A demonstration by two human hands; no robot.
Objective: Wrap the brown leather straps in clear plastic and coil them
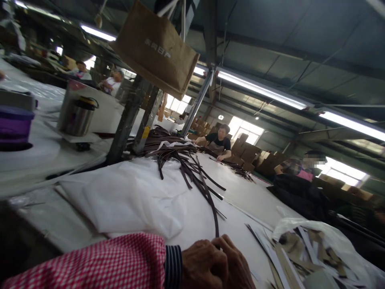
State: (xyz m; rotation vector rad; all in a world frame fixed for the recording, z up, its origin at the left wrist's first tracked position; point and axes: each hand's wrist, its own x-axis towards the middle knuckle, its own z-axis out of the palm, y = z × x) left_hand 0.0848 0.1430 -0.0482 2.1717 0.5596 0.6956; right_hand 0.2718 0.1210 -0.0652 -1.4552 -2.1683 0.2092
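Observation:
My two hands meet at the bottom edge of the view, both closed. My left hand [202, 265] comes out of a red-checked sleeve with a striped cuff, its fingers curled. My right hand [237, 261] lies against it, fingers pressed together. The near end of a long dark strap [214, 208] runs down the white table [255, 196] into the pinch between them. The strap leads back to a heap of similar dark straps [173, 150] farther up the table.
A crumpled white plastic sheet [135, 196] lies left of the strap. A clear bag of paper offcuts [315, 249] sits at the right. A steel container [76, 116], a purple box [15, 124], metal posts [129, 116] and a hanging brown bag [156, 48] stand behind. Co-workers [221, 142] sit farther along.

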